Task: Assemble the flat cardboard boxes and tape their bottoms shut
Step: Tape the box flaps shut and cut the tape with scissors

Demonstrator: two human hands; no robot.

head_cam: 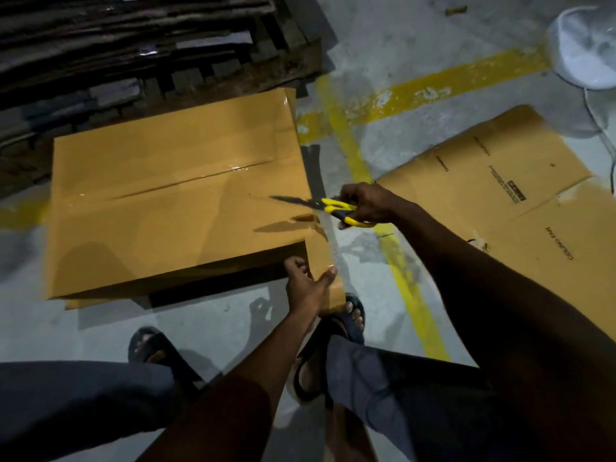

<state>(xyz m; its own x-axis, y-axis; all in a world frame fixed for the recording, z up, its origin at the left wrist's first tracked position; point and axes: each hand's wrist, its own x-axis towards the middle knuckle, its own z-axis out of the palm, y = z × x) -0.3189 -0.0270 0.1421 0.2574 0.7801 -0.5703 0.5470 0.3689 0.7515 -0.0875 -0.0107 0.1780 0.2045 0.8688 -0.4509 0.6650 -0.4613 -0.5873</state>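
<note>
An assembled cardboard box (173, 201) is being shown on the concrete floor (366, 45) at about ten o'clock, its taped seam facing up. Yellow-handled scissors (333, 208) are being gripped by the right hand (370, 205), fingers curled through the loops, the blades pointing toward nine o'clock over the box's three-o'clock edge. A strip of brown tape (325, 258) running off that edge toward six o'clock is being pinched by the left hand (308, 288), thumb and fingers clamped on it. A flat carton (520, 195) is lying at three o'clock, a wooden pallet (233, 71) at eleven.
</note>
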